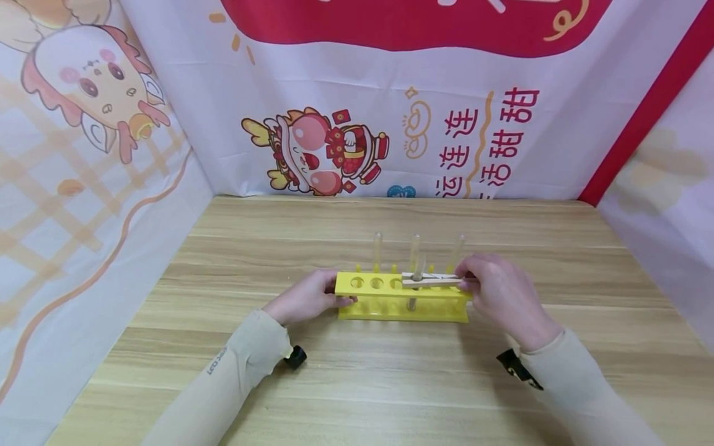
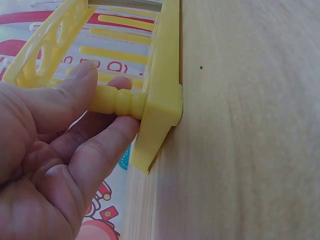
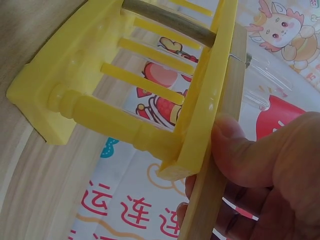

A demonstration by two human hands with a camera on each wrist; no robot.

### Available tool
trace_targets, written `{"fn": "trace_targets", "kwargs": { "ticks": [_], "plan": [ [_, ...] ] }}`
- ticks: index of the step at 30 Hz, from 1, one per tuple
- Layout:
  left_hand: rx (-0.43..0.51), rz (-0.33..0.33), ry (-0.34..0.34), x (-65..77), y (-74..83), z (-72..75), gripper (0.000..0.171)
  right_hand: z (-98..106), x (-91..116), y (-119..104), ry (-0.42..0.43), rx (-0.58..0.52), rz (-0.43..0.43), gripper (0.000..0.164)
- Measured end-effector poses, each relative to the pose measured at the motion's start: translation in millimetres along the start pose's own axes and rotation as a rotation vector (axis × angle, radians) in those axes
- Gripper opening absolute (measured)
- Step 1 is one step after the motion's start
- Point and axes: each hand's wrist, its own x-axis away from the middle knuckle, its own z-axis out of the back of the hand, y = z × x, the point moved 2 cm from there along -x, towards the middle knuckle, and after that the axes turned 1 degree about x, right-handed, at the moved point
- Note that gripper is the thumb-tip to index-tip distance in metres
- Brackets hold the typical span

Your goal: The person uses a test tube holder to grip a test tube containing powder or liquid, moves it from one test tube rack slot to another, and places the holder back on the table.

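Note:
A yellow plastic test tube rack [image 1: 385,293] stands on the wooden table. My left hand [image 1: 312,298] grips its left end post [image 2: 116,100] between thumb and fingers. With my right hand [image 1: 502,294] I pinch a wooden test tube clamp [image 1: 446,280], lying level across the top of the rack. The clamp's far end is around the upper part of a glass test tube [image 1: 421,265]. That tube sits upright in a rack hole, and its lower part [image 3: 170,21] looks grey-brown inside. The right wrist view shows my thumb on the clamp's wood [image 3: 205,205], close beside the rack's top plate.
Along the rack's back row stand clear test tubes [image 1: 378,249], rounded ends up, among short yellow pegs [image 1: 394,269]. Printed cloth [image 1: 346,80] hangs behind the table and at both sides. Wood-grain tabletop [image 1: 390,384] extends in front of the rack.

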Motion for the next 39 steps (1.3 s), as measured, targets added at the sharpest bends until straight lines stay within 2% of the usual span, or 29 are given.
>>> {"fn": "trace_targets", "kwargs": {
  "ticks": [9, 19, 24, 31, 39],
  "plan": [
    [-0.018, 0.004, 0.008, -0.3, -0.4, -0.2, 0.03, 2.9, -0.1, -1.7, -0.01, -0.003, -0.035, 0.016],
    [-0.004, -0.008, -0.005, -1.9, -1.6, -0.7, 0.031, 15.0, -2.5, -4.0, 0.012, -0.001, -0.027, 0.014],
    [0.006, -0.015, -0.007, -2.4, -2.1, -0.6, 0.031, 26.6, -6.3, -7.5, 0.036, -0.01, -0.01, 0.014],
    [0.002, -0.005, -0.003, -0.9, -1.6, -0.7, 0.031, 43.3, -12.7, -13.5, 0.114, 0.006, 0.041, 0.015],
    [0.002, -0.006, 0.001, 0.6, -1.3, -0.9, 0.032, 73.4, -22.2, -20.2, 0.154, 0.029, 0.025, 0.016]
  ]
}}
